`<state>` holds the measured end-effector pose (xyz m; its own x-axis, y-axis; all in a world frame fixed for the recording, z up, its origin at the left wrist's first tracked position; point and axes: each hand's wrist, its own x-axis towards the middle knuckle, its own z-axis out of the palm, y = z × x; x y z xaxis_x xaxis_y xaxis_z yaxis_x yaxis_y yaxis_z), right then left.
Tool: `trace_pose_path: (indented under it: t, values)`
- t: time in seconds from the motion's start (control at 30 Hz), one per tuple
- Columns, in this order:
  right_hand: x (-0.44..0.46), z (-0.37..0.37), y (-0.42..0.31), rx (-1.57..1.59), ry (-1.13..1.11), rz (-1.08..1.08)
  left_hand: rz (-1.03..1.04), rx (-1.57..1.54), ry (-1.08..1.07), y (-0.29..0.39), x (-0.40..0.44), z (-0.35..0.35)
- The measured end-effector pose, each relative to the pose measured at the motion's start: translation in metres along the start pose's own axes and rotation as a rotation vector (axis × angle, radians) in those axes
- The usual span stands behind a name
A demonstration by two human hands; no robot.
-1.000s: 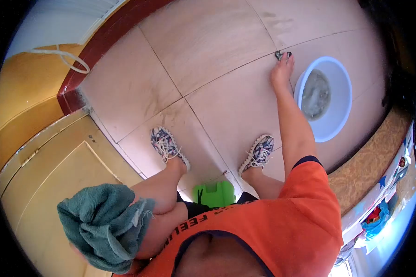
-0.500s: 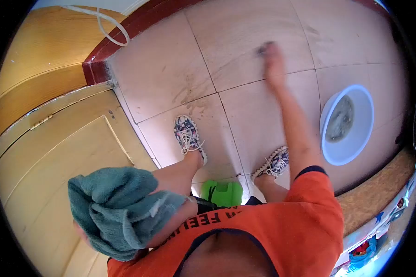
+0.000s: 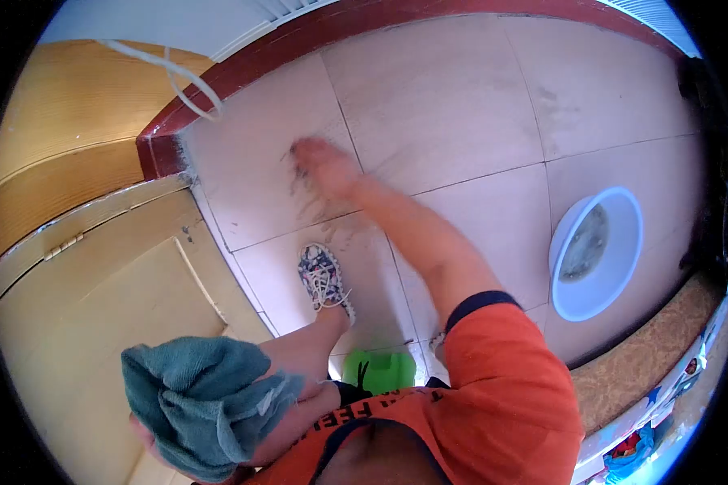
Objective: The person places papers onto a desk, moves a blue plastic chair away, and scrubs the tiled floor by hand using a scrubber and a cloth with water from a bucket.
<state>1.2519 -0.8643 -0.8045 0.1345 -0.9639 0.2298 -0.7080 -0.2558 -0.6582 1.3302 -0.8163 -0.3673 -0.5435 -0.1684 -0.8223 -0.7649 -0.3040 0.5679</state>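
A bunched green towel (image 3: 194,396) rests against my left forearm. My left hand (image 3: 144,435) holds it from beneath, mostly covered by the cloth. Out in front, my right arm reaches down to the tiled floor (image 3: 429,97). There my right hand (image 3: 325,166) is low over dark wet smears (image 3: 311,202), its fingers smeared by motion. Something dark shows at its fingertips, and I cannot make out whether it is a held thing or dirt. Beyond the smears toward me is my patterned shoe (image 3: 322,276).
A pale blue basin (image 3: 556,279) with murky water (image 3: 586,246) stands on the right. Under me is a green stool (image 3: 392,368). To the left is a yellow wooden cabinet door (image 3: 105,299); a white hose (image 3: 158,61) hangs above it. Dark red skirting (image 3: 259,61) borders the floor.
My right hand has swept left across the floor, from the upper middle to the smears near the cabinet. My left hand keeps the towel in about the same place.
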Motion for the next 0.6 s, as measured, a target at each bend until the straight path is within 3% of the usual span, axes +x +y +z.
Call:
trace_pose_path:
  t: [0.03, 0.1, 0.13, 0.17, 0.2, 0.23, 0.27, 0.33, 0.37, 0.4, 0.43, 0.5, 0.53, 0.57, 0.6]
  values:
    - [0.001, -0.021, 0.03, 0.075, 0.031, 0.068, -0.031, 0.064, -0.051, 0.008, 0.008, 0.0]
    - [-0.011, -0.098, 0.105, 0.246, 0.325, 0.426, -0.086, 0.162, -0.142, 0.024, 0.023, -0.001]
    - [-0.032, -0.129, 0.155, -0.239, 0.386, 0.325, -0.106, 0.203, -0.18, 0.029, 0.029, -0.001]
    - [-0.054, -0.17, 0.202, -0.418, 0.427, 0.342, -0.126, 0.233, -0.209, 0.035, 0.035, -0.001]
    - [-0.071, -0.208, 0.224, -0.495, 0.552, 0.479, -0.141, 0.26, -0.234, 0.04, 0.039, 0.0]
    - [-0.088, -0.242, 0.227, -0.595, 0.487, 0.683, -0.158, 0.28, -0.256, 0.044, 0.042, 0.0]
    - [-0.094, -0.253, 0.22, -0.916, 0.45, 0.796, -0.172, 0.296, -0.276, 0.047, 0.045, 0.0]
    - [-0.08, -0.236, 0.234, -0.681, 0.486, 0.808, -0.212, 0.315, -0.308, 0.053, 0.049, 0.001]
    - [-0.067, -0.206, 0.224, -0.675, 0.448, 0.564, -0.228, 0.317, -0.312, 0.052, 0.049, -0.001]
    - [-0.039, -0.169, 0.191, -0.368, 0.581, 0.533, -0.241, 0.323, -0.321, 0.055, 0.048, 0.002]
    - [-0.009, -0.126, 0.144, -0.332, 0.668, 0.489, -0.259, 0.323, -0.325, 0.055, 0.045, 0.004]
    - [0.015, -0.063, 0.045, -0.198, 0.329, 0.165, -0.169, 0.312, -0.275, 0.044, 0.036, 0.002]
    - [0.014, -0.014, 0.005, 0.176, 0.23, 0.158, -0.111, 0.312, -0.239, 0.035, 0.028, 0.001]
    - [0.004, 0.01, -0.048, -0.013, 0.053, 0.043, -0.071, 0.323, -0.208, 0.027, 0.02, -0.001]
    - [-0.006, 0.055, -0.081, 0.365, -0.111, 0.143, -0.035, 0.334, -0.183, 0.019, 0.013, -0.003]
